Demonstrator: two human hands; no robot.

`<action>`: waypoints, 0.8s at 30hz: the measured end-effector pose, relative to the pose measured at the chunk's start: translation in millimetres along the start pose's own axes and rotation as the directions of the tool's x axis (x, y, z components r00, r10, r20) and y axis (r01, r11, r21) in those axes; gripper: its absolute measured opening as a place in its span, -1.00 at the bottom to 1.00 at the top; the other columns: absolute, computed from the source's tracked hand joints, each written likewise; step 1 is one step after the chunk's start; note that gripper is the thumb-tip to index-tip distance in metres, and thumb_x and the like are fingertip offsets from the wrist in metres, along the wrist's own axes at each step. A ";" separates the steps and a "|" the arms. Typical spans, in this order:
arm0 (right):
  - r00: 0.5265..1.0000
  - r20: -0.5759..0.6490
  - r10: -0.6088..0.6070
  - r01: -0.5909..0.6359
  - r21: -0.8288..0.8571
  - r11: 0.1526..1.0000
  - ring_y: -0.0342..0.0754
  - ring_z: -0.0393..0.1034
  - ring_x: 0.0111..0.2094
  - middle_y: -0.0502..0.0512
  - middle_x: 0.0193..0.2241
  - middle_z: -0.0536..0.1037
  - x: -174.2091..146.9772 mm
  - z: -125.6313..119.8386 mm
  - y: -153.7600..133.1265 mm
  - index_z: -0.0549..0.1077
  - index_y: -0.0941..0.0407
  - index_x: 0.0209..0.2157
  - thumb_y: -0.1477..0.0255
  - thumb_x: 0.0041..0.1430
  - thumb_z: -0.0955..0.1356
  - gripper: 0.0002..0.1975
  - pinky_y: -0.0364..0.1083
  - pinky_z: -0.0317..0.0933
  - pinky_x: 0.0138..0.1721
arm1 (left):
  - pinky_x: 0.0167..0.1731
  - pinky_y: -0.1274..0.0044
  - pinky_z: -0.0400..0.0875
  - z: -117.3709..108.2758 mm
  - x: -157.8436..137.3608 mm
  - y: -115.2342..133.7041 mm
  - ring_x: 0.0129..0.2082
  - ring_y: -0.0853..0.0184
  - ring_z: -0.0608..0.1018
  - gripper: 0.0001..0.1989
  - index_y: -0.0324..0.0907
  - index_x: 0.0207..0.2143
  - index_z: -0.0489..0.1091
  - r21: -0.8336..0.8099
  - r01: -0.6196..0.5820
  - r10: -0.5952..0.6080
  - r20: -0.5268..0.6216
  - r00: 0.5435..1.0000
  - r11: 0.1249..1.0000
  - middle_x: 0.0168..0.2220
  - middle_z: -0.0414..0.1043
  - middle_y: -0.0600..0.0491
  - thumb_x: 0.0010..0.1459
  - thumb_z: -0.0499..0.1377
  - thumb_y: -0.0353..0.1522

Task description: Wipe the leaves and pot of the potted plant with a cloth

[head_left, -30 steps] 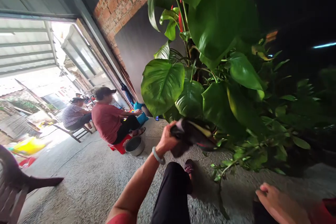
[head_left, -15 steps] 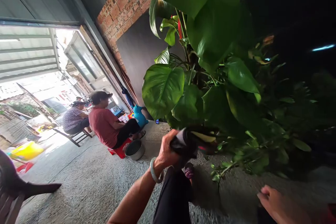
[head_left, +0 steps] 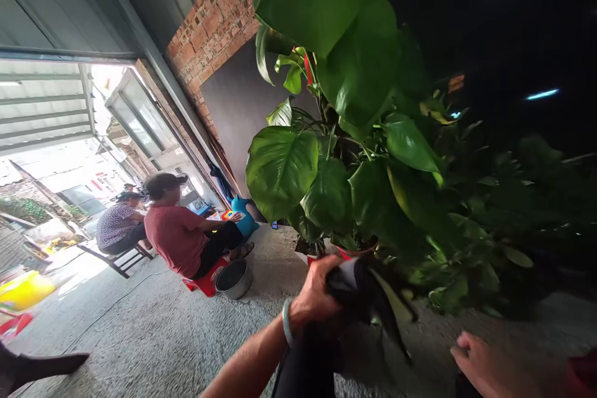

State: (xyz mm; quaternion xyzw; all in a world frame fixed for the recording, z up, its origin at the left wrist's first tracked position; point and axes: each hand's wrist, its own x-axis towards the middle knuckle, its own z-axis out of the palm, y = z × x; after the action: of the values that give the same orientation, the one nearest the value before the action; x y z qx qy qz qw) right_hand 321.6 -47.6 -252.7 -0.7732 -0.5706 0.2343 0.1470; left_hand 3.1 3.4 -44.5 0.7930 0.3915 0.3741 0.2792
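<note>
My left hand (head_left: 321,295), with a pale bangle (head_left: 286,321) at the wrist, is closed around a dark folded bundle (head_left: 354,283). The bundle looks like black and grey cloth, with a yellowish-green flap and a dark strip hanging to the right; its exact kind is blurred. It is in front of my dark-trousered leg (head_left: 305,360), below a large leafy potted plant (head_left: 284,165). At the lower right, my right hand (head_left: 485,360) is apart from the bundle. Its fingers are curled in, thumb against the index finger, and nothing shows in them.
Left of the plant, a person in a red shirt (head_left: 172,236) sits on a red stool (head_left: 205,280) beside a metal pot (head_left: 234,280). Another person (head_left: 119,227) sits farther back on a wooden seat. A dark chair leg (head_left: 51,364) juts in at the lower left.
My left hand and the bundle have moved right and slightly down, and the bundle's strip now hangs out to the right. The view has shifted a little. My right hand stays low at the right.
</note>
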 end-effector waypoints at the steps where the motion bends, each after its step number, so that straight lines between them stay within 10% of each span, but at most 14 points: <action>1: 0.999 0.028 0.017 -0.017 0.001 1.000 0.18 0.63 -0.27 0.13 -0.40 0.67 -0.4 -2.0 -2.8 0.47 -0.07 -0.50 0.35 0.18 0.27 -0.78 0.08 0.40 -0.24 | -0.42 0.53 0.38 -8.1 10.7 19.4 -0.43 0.33 0.50 -0.71 -0.17 -0.28 0.49 -0.017 -0.100 0.099 -0.069 0.993 0.995 -0.40 0.49 0.09 -0.08 0.31 -0.24; 6: 0.993 0.113 0.042 -0.040 -0.015 0.999 0.15 0.64 -0.17 0.12 -0.25 0.72 -3.9 -8.3 -15.4 0.46 -0.07 -0.41 0.36 0.30 0.21 -0.74 0.05 0.36 -0.17 | -0.15 0.36 0.55 -7.7 117.0 74.8 -0.23 0.22 0.58 -0.60 -0.12 -0.10 0.49 0.229 -0.404 0.464 -0.401 0.790 0.885 -0.23 0.56 0.07 -0.07 0.28 -0.33; 11: 0.997 0.064 0.038 -0.036 -0.032 0.999 0.16 0.64 -0.12 0.15 -0.19 0.73 -2.2 1.1 -3.3 0.47 -0.05 -0.31 0.34 0.37 0.14 -0.68 0.08 0.35 -0.12 | -0.15 0.33 0.56 49.6 122.4 29.4 -0.18 0.09 0.63 -0.61 -0.24 -0.18 0.56 0.423 -0.253 0.270 0.019 0.963 0.870 -0.23 0.60 -0.08 -0.17 0.32 -0.44; 16: 0.999 0.029 0.014 -0.014 -0.003 1.000 0.18 0.64 -0.11 0.19 -0.25 0.73 -3.6 -4.7 5.1 0.53 -0.03 -0.39 0.37 0.32 0.20 -0.70 0.07 0.36 -0.11 | -0.25 0.44 0.54 44.0 44.9 24.9 -0.32 0.21 0.63 -0.77 -0.16 -0.33 0.52 0.198 -0.283 0.202 0.349 0.915 0.939 -0.38 0.58 0.03 -0.13 0.33 -0.37; 20: 1.000 0.025 0.012 -0.011 -0.028 1.000 0.17 0.65 -0.16 0.16 -0.27 0.74 -8.9 -13.6 -5.3 0.53 -0.04 -0.36 0.38 0.30 0.24 -0.75 0.05 0.35 -0.20 | -0.20 0.43 0.58 7.0 69.7 103.6 -0.26 0.25 0.63 -0.57 -0.12 -0.08 0.51 0.030 -0.478 0.475 0.063 0.877 0.878 -0.19 0.61 0.05 -0.05 0.35 -0.24; 24: 0.996 0.072 0.048 -0.043 -0.059 0.997 0.17 0.65 -0.13 0.17 -0.21 0.75 -10.9 -9.5 -16.9 0.51 -0.01 -0.26 0.40 0.36 0.19 -0.73 0.06 0.34 -0.15 | 0.02 0.36 0.56 7.2 166.4 172.1 0.02 0.18 0.57 -0.51 -0.04 0.04 0.43 0.402 -0.434 0.552 -0.247 0.796 0.806 -0.01 0.55 0.05 0.02 0.31 -0.47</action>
State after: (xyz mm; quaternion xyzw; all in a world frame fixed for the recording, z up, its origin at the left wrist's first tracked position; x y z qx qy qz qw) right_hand 310.3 -52.4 -234.2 -0.7808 -0.5644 0.2493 0.0983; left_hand 148.7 47.9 140.5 0.8224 0.2676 0.5004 -0.0391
